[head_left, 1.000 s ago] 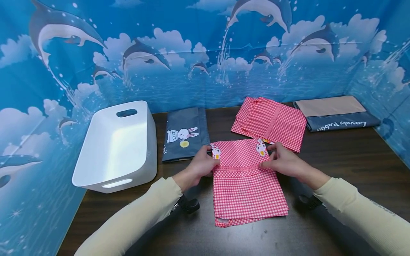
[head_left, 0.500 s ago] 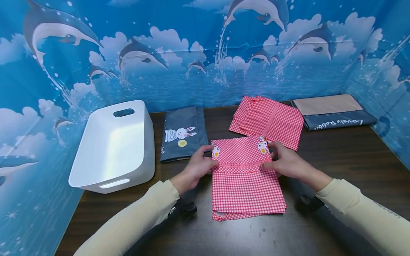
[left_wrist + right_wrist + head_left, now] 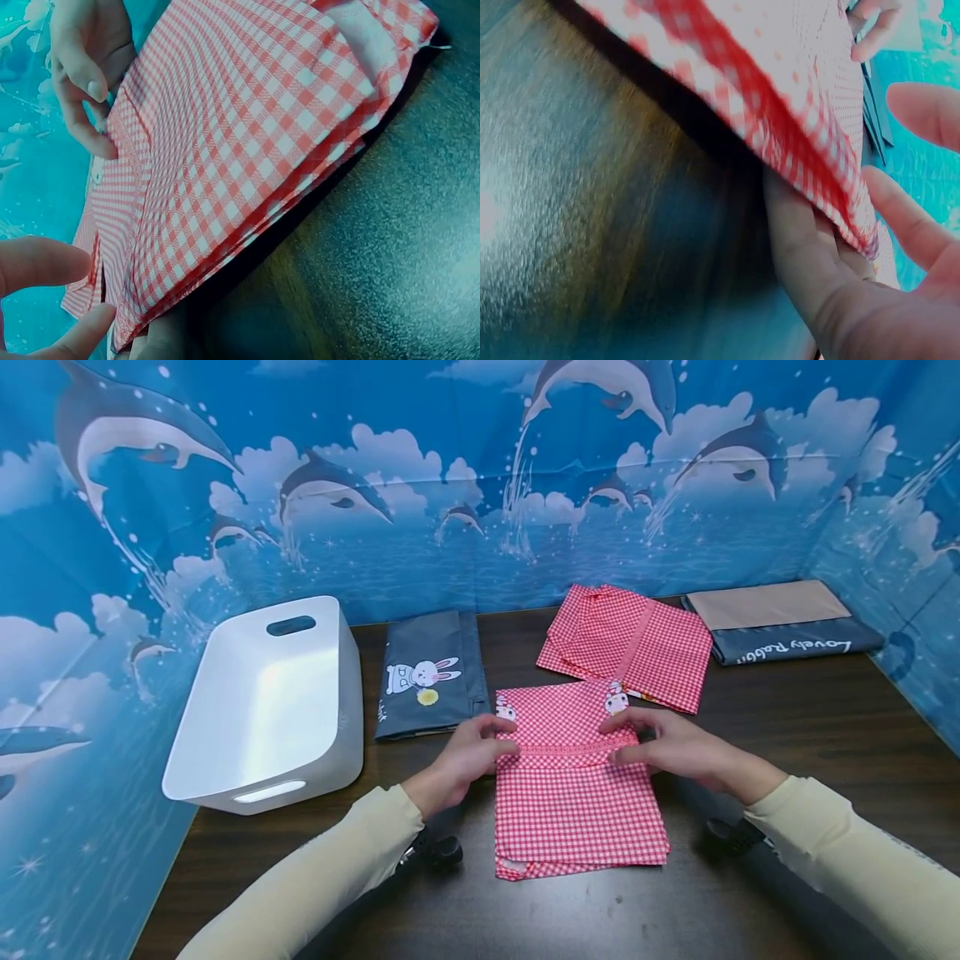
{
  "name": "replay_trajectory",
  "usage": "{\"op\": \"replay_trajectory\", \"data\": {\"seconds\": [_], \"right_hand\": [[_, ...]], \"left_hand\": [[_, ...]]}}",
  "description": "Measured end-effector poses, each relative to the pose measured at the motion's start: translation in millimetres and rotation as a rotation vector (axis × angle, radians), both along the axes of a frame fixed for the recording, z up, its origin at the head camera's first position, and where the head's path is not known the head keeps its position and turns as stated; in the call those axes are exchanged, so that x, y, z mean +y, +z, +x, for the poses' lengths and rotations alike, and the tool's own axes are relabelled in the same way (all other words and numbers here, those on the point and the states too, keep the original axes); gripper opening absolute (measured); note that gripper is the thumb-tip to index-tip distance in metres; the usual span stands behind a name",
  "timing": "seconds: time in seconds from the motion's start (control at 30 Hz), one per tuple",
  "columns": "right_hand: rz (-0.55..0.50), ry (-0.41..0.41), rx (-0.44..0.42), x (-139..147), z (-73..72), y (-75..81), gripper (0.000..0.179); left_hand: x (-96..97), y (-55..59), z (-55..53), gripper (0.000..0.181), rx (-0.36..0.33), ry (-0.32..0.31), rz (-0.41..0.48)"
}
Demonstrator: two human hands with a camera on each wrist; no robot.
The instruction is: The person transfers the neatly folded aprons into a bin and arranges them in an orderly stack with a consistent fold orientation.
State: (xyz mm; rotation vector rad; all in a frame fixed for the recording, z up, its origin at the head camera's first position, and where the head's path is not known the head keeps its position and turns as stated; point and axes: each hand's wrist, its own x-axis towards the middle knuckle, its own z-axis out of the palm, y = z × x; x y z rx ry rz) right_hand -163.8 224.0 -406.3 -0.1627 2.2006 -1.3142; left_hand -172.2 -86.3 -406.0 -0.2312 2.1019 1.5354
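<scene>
A folded red-and-white checked cloth (image 3: 577, 810) with rabbit prints at its top corners lies between my hands in the head view. My left hand (image 3: 468, 752) grips its left edge near the lace band. In the left wrist view the thumb is on top, with other fingers tucked under the layers. At the right edge, my right hand (image 3: 675, 747) holds the cloth the same way, its index finger reaching over the top. Fingers (image 3: 795, 232) go beneath the fold in the right wrist view. The cloth's underside is mostly hidden.
On the dark wooden table (image 3: 420, 910), a white plastic bin (image 3: 348, 718) stands at left. Behind are a folded dark rabbit-print cloth (image 3: 442, 702), another red checked cloth (image 3: 667, 643) and a dark-and-tan folded cloth (image 3: 772, 608). A dolphin-print curtain (image 3: 420, 560) encloses the back.
The fingers have shifted from behind the cloth's side edges to over its front, most clearly the right index finger. The cloth's lower edge sits slightly higher in view than a second ago.
</scene>
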Motion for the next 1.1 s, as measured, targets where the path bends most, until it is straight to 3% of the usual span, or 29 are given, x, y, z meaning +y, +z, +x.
{"op": "replay_trajectory", "data": {"seconds": [0.33,0.7,1.1], "right_hand": [[0.039,0.039,0.017,1.6,-4.2,-9.5,0.057],[0.004,0.006,0.023,6.6,-4.3,-19.8,0.059],[0.013,0.011,0.030,7.0,-3.1,-19.7,0.057]], "left_hand": [[3.3,-8.4,-0.2,0.028,0.049,0.005,-0.053],[4.1,-14.3,-0.8,0.026,0.105,0.012,-0.125],[6.2,-15.3,-1.0,0.026,0.098,0.024,-0.142]]}}
